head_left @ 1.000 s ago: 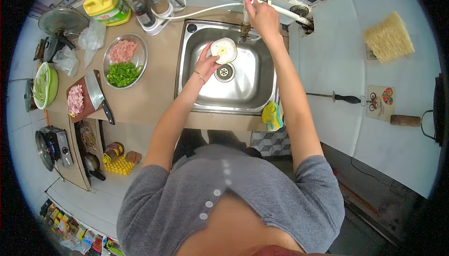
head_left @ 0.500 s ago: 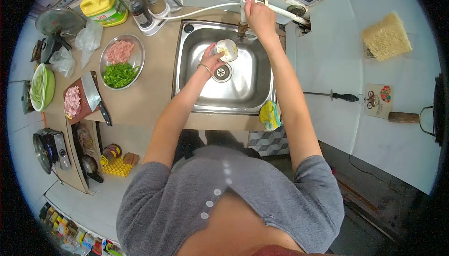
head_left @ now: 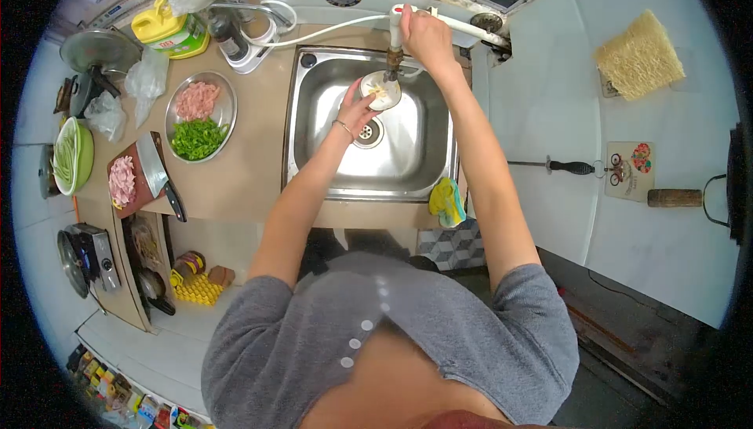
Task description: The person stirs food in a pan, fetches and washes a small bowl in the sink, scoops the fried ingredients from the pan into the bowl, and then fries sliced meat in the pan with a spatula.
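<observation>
My left hand (head_left: 358, 112) grips a small white bowl (head_left: 389, 96) with pale yellowish pieces in it. The bowl is over the stainless steel sink (head_left: 427, 154), directly under the spout of the tap (head_left: 394, 59). Above it, my right hand (head_left: 427, 38) has its fingers closed around the top of the white tap. Whether water is running I cannot make out. A drain (head_left: 367, 132) shows in the basin just below my left hand.
Left of the sink stands a metal plate (head_left: 230, 107) with minced meat and chopped green pepper. Farther left, a cleaver (head_left: 157, 170) lies on a cutting board (head_left: 143, 194) beside sliced meat. A yellow-green cloth (head_left: 447, 203) hangs at the sink's front right corner.
The bowl has moved up to the tap and now sits beneath its spout. My right hand stays on the tap. The whole view has shifted slightly.
</observation>
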`<control>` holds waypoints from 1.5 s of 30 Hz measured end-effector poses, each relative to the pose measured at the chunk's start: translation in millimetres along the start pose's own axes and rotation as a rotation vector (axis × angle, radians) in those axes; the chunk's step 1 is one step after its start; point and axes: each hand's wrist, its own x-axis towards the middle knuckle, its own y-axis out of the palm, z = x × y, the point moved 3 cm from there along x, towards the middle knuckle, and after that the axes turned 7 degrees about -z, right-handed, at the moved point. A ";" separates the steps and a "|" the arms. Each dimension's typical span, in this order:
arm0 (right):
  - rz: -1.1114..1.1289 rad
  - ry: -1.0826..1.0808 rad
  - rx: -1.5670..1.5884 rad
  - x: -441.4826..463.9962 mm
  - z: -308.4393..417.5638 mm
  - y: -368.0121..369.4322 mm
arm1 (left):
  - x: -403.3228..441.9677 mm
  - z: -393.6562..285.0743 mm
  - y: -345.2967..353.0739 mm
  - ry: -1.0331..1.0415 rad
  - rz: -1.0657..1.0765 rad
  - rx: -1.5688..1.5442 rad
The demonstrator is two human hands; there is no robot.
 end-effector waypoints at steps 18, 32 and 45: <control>-0.029 0.028 0.130 -0.7 -2.0 -3.4 | 6.7 -0.4 6.7 0.003 -0.025 -0.086; 0.179 0.062 0.086 1.3 -9.8 1.2 | -0.4 -3.8 18.9 -0.073 0.045 0.000; 0.196 0.244 0.019 -3.4 16.1 -24.9 | -7.7 -0.7 7.7 -0.073 0.012 0.054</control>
